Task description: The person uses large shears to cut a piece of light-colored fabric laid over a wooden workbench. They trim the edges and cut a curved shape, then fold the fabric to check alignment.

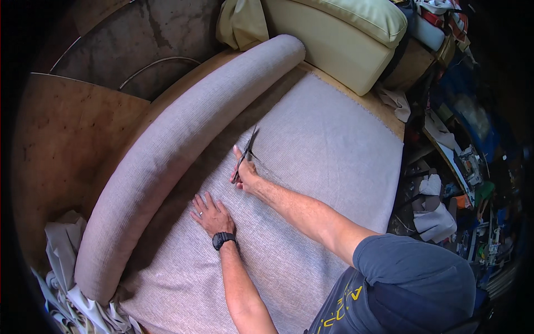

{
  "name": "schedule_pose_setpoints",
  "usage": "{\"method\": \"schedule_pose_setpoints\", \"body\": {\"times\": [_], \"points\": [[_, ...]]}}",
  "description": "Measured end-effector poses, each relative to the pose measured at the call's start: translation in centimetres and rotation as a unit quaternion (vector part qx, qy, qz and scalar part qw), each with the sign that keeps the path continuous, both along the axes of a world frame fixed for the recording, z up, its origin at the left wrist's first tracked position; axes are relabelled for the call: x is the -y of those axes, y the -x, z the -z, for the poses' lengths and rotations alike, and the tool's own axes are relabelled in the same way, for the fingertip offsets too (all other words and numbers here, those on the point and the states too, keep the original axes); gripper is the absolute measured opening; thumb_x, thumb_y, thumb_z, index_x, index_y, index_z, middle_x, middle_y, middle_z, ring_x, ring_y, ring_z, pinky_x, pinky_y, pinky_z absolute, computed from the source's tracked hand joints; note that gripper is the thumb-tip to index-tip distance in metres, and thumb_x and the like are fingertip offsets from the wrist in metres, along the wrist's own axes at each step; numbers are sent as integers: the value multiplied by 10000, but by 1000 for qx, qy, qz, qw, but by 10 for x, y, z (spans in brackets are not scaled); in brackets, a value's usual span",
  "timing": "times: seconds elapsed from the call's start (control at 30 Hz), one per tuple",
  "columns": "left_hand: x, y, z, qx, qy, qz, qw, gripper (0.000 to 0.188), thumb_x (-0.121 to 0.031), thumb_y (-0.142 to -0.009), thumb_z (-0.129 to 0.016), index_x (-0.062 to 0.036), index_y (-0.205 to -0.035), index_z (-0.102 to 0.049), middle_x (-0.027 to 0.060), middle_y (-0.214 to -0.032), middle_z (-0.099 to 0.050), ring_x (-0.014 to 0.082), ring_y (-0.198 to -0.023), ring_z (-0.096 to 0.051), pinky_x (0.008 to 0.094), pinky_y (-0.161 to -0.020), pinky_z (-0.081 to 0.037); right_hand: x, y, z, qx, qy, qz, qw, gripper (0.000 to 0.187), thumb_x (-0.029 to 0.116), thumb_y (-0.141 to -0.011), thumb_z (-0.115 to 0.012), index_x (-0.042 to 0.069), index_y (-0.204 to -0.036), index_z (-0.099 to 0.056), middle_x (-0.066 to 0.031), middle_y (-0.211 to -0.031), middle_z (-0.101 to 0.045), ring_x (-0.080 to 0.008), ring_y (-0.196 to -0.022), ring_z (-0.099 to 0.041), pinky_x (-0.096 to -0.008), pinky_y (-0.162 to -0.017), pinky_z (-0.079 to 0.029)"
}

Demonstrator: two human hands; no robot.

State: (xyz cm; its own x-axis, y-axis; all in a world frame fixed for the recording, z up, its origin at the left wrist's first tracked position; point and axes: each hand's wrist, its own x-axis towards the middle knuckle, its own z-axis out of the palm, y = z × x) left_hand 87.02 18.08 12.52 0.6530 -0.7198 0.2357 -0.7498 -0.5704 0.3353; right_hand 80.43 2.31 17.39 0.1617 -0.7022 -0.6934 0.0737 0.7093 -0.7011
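The right grip (pixel 245 171) holds pointy dark metal scissors (pixel 249 147); the left grip (pixel 213 217) lies spread on bumpy grey cloth (pixel 328 133).

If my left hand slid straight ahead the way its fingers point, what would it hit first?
Probably the long grey fabric-covered roll, across the cloth your left hand rests on, though the depth is unclear.

Pale greyish fabric (pixel 334 122) with fine ribbing lies spread out, nearly flat. A thick roll (pixel 192 122) of similar cloth lies along its left side. Dark scissors (pixel 251 140) slant over the fabric, blades pointing away from the person.
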Motion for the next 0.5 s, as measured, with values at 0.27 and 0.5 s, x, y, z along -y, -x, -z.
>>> {"method": "schedule_pose_setpoints", "body": {"times": [0.27, 0.5], "points": [[1, 0, 3, 9, 1, 0, 1000, 463, -276, -945, -465, -89, -1368, -476, 153, -1505, -324, 298, -1412, -264, 523, -1157, -129, 10, -2, 7, 17, 41, 42, 998, 649, 701, -799, -580, 64, -709, -493, -73, -510, -497, -188, -394, -522, -290, -335, -362], [-1, -1, 1, 0, 2, 1, 1000, 466, -274, -944, -459, -86, -1371, -475, 160, -1504, -324, 304, -1408, -271, 532, -1153, -125, 6, -6, 11, 57, 75, 38, 995, 633, 693, -779, -612, 79, -721, -468, -39, -554, -527, -169, -413, -554, -250, -303, -302]]}}
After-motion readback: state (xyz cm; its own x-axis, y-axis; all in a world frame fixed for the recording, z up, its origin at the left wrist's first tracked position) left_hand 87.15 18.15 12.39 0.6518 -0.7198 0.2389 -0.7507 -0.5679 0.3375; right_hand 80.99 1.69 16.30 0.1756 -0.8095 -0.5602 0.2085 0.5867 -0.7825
